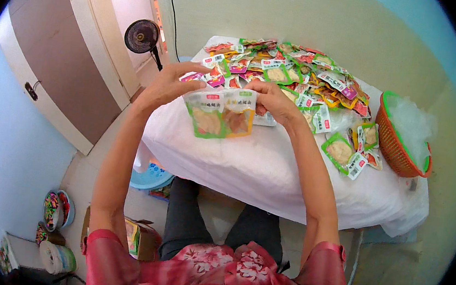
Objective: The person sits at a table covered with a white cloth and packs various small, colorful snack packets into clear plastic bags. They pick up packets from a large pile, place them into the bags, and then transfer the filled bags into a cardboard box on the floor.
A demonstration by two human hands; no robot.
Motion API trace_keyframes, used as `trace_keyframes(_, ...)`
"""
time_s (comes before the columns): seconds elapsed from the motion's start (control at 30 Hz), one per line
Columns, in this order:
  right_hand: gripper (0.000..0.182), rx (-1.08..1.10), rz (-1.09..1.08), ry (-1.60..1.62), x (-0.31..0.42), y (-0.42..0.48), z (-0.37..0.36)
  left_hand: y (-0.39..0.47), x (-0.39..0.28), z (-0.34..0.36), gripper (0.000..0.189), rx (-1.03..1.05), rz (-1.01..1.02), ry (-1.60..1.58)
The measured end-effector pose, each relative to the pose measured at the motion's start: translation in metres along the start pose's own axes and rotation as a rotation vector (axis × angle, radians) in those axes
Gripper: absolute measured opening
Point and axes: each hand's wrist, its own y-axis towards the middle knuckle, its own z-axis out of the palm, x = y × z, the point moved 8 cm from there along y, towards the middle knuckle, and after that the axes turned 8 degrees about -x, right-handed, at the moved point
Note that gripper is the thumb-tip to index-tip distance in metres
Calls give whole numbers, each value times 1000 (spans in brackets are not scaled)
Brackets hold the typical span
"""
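Observation:
Over the near left part of the table, covered with a white cloth, I hold a clear plastic bag by its top. Inside it, side by side, are a green-edged food packet and a yellow-edged one. My left hand is at the bag's upper left corner, thumb and fingers apart around the edge; its exact hold is hard to see. My right hand pinches the upper right corner with bent fingers. Just behind the hands spreads a heap of sealed food packets.
An orange plastic basket with a green rim holds clear plastic bags at the table's right. Loose packets lie near it. A black fan stands behind left. Blue basins and a cardboard box are on the floor.

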Motion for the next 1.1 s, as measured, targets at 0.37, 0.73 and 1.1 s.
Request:
trace_keyframes(0.37, 18, 79, -10, -122, -24, -5, -3, 9, -50, 59, 44, 473, -74, 297)
trace_keyframes(0.73, 17, -294, -175, -239, -23, 4, -26, 1, -34, 52, 51, 255, 134, 395)
trace_keyframes(1.1, 20, -301, -584, -645, -14, -27, 20, -86, -1, -68, 42, -131, -363, 40)
